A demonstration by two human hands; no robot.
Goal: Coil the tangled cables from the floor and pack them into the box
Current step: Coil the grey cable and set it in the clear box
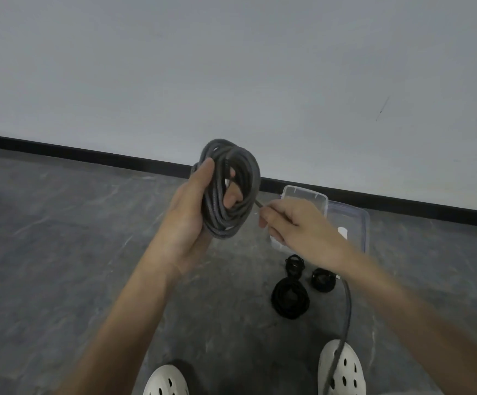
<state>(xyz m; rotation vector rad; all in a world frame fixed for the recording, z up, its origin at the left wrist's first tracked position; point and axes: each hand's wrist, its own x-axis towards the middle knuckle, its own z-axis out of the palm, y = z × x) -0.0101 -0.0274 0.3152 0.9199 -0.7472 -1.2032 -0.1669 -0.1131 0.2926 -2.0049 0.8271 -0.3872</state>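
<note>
My left hand [187,212] holds a coil of grey braided cable [227,192] upright at chest height, fingers through its loops. My right hand [294,223] pinches the same cable just right of the coil. The loose grey tail [345,315] hangs below my right wrist down to my right shoe. A clear plastic box [351,220] stands on the floor by the wall, partly hidden behind my right hand. Three black coiled cables lie on the floor in front of it: a large one [290,299], a small one [323,279] and a thin one [295,263].
Grey stone floor [60,223] stretches to the left. A white wall with a black skirting board [89,153] runs across the back. My two white clogs [341,369] stand at the bottom edge.
</note>
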